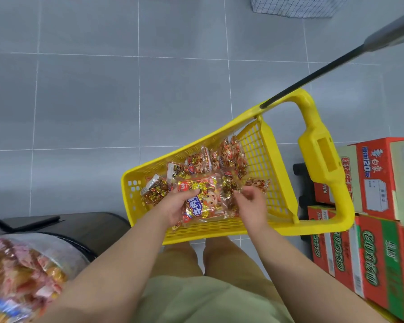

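A yellow plastic shopping basket stands on the floor in front of me, with a black pull rod and a yellow handle on its right side. Several clear bags of gold-wrapped candy lie inside it. My left hand grips one such candy bag from its left edge, holding it over the basket's near side. My right hand hovers at the bag's right edge with fingers loosely curled; I cannot tell whether it touches the wrapper.
Stacked red and green cardboard cartons stand to the right of the basket. A dark seat and a bag of snacks are at lower left. A wire basket sits at the top. Grey floor tiles spread beyond.
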A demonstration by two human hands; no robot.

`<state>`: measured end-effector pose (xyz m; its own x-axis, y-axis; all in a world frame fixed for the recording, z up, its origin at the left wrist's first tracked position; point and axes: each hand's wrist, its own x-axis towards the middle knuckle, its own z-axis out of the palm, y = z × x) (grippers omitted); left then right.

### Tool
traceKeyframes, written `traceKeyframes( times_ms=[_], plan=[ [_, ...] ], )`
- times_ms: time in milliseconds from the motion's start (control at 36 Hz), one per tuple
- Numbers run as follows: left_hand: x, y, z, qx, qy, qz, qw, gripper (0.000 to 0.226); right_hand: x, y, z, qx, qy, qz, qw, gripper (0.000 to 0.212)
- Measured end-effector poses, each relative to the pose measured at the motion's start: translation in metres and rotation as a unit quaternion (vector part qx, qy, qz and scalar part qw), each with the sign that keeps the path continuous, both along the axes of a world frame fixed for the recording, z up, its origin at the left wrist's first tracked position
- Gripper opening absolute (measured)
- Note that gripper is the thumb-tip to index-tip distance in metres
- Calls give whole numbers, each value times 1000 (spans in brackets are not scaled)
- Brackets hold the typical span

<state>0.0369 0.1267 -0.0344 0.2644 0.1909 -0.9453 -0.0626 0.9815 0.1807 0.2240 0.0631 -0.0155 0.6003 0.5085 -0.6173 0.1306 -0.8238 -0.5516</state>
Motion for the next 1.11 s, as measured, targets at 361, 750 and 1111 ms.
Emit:
traceKeyframes(
  times_ms=[361,750,1111],
  plan=[
    [-26,-10,-12,1,80,23,997,42,31,1,-35,-133,-76,-71,986,54],
    [6,-1,-6,31,78,-20,996,94,34,-19,20,112,51,-27,992,48],
    [3,-18,-8,48,23,5,999,38,-5,16,-16,14,211,173,962,43]
  ],
)
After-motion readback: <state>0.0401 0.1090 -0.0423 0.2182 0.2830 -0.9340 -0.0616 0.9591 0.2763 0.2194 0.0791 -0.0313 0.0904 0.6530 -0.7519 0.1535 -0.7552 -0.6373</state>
